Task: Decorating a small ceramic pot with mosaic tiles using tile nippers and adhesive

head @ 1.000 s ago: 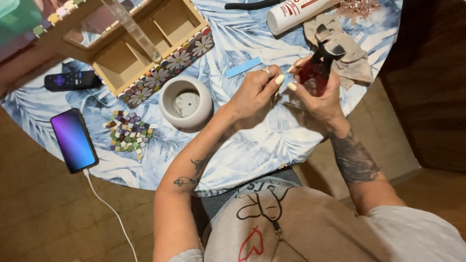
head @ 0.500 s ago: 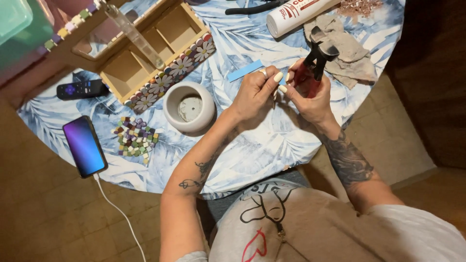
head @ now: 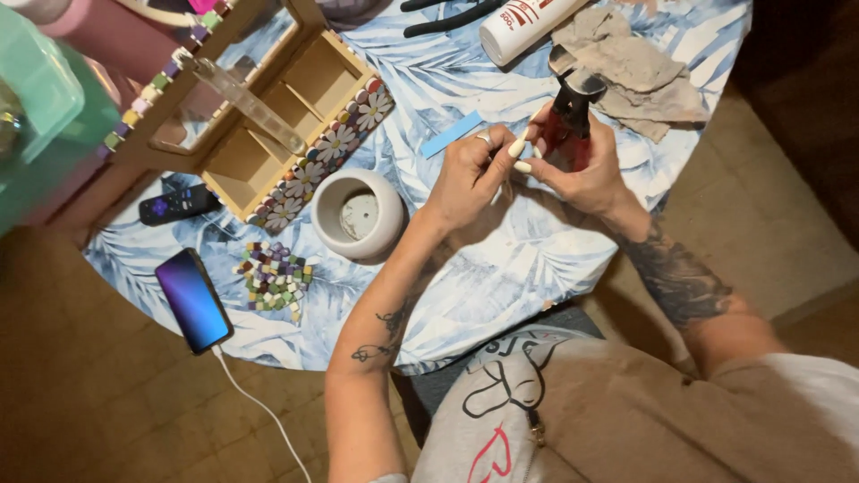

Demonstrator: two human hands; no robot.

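My right hand (head: 586, 174) is closed around the red handles of a pair of nippers (head: 568, 125), whose black head points up and away from me. My left hand (head: 465, 170) is right beside it. Its fingertips are pinched together against the handles, and what they pinch is too small to make out. Both hands hover over the leaf-patterned round table (head: 501, 268). A light blue strip (head: 452, 134) lies on the cloth just beyond my left hand.
A white pot (head: 358, 215) stands left of my hands, beside a heap of small coloured tiles (head: 273, 275). Further left are a phone (head: 192, 300) on a cable, a remote (head: 179, 204) and a tiled wooden box (head: 300, 125). A white bottle (head: 528, 27) and grey cloth (head: 640, 72) lie at the far edge.
My hands have stayed together around the nippers, and the tool's head now stands more upright. My view has shifted slightly over the table.
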